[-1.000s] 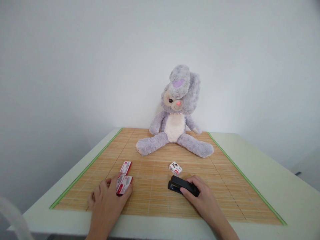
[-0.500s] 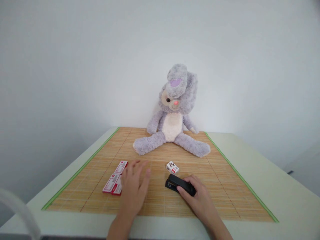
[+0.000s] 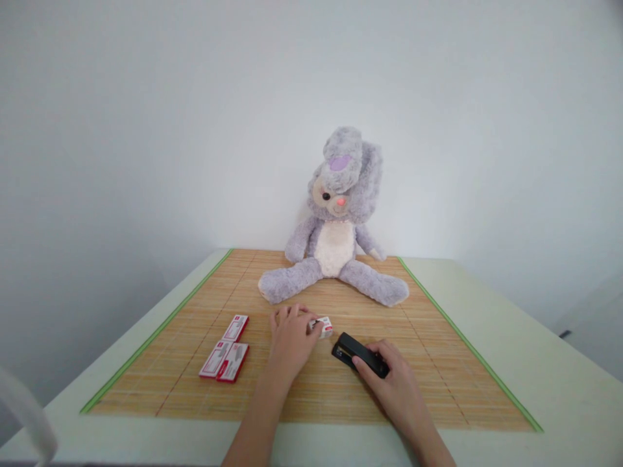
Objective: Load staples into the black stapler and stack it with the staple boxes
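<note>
My left hand [image 3: 293, 339] is closed at the left end of a small white box [image 3: 325, 327] with red and dark print, which looks like a staple box. Thumb and fingertips grip it, partly covering it, just above or on the bamboo mat. My right hand [image 3: 396, 373] is wrapped round the rear of a black stapler [image 3: 361, 354], whose front end points up and left towards the small box. Left of my left hand, three flat red-and-white boxes lie side by side on the mat: a rear one [image 3: 236, 328], a left one [image 3: 215, 359] and a right one [image 3: 233, 362].
A bamboo mat [image 3: 195, 311] with green edges covers the middle of a pale table [image 3: 491, 311]. A grey plush rabbit [image 3: 335, 246] sits at the back against the white wall [image 3: 146, 130]. A blurred pale curved object [image 3: 29, 415] shows at lower left.
My left hand has moved right, away from the flat boxes, and closed on the small white box, which has turned and shifted slightly left. My right hand and the stapler have shifted slightly right.
</note>
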`<state>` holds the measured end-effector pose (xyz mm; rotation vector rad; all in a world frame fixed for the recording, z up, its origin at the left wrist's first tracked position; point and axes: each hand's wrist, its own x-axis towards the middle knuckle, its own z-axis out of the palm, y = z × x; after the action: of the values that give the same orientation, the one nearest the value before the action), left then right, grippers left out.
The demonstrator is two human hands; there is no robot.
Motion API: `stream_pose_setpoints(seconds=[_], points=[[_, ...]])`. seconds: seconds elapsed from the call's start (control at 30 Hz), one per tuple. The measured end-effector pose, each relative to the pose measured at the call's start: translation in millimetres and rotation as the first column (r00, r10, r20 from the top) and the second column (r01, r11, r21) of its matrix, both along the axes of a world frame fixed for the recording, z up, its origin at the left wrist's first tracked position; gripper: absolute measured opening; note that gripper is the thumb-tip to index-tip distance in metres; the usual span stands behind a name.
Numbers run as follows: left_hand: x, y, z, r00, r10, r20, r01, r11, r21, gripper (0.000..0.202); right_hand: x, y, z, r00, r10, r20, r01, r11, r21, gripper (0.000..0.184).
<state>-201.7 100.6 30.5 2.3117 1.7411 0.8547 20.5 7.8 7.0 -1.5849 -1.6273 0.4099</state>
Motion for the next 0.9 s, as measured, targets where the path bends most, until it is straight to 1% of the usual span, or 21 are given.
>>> stream_pose_setpoints(seconds=[0.13, 0.23, 0.33, 0.5, 0.7, 0.8, 0.9], points=[[-32, 3, -0.5, 0.987, 0.151, -0.056, -0.15, 0.989, 0.012, 0.032, -1, 1, -1.9, 1.0, -0.024, 0.015, 0.025, 1.0, -0.007, 0.028], [-54, 5, -1.8, 0.966, 0.242, -0.095, -0.241, 0.97, 0.021, 0.032, -3, 0, -2.0, 0.998, -0.042, 0.045, 0.043, 0.999, -0.024, 0.03], [-75, 6, -3.2, 0.944, 0.314, -0.104, -0.312, 0.949, 0.035, 0.031, -5, -1, -0.6, 0.996, -0.04, 0.075, 0.043, 0.999, -0.033, 0.032], [-106, 3, -8.1, 0.903, 0.417, -0.103, -0.416, 0.909, 0.031, 0.038, -7, 0, 1.2, 0.993, -0.038, 0.108, 0.042, 0.998, -0.041, 0.032], [-133, 4, -23.1, 0.879, 0.473, -0.06, -0.474, 0.881, -0.007, 0.051, -7, 1, 1.4, 0.992, -0.035, 0.121, 0.042, 0.997, -0.057, 0.032], [-142, 5, -31.0, 0.888, 0.459, -0.016, -0.459, 0.887, -0.053, 0.057, -8, 0, 2.4, 0.993, -0.04, 0.115, 0.049, 0.996, -0.075, 0.031], [-146, 3, -36.7, 0.898, 0.44, 0.018, -0.438, 0.897, -0.062, 0.058, -13, -4, 2.4, 0.997, -0.024, 0.079, 0.033, 0.993, -0.11, 0.029]])
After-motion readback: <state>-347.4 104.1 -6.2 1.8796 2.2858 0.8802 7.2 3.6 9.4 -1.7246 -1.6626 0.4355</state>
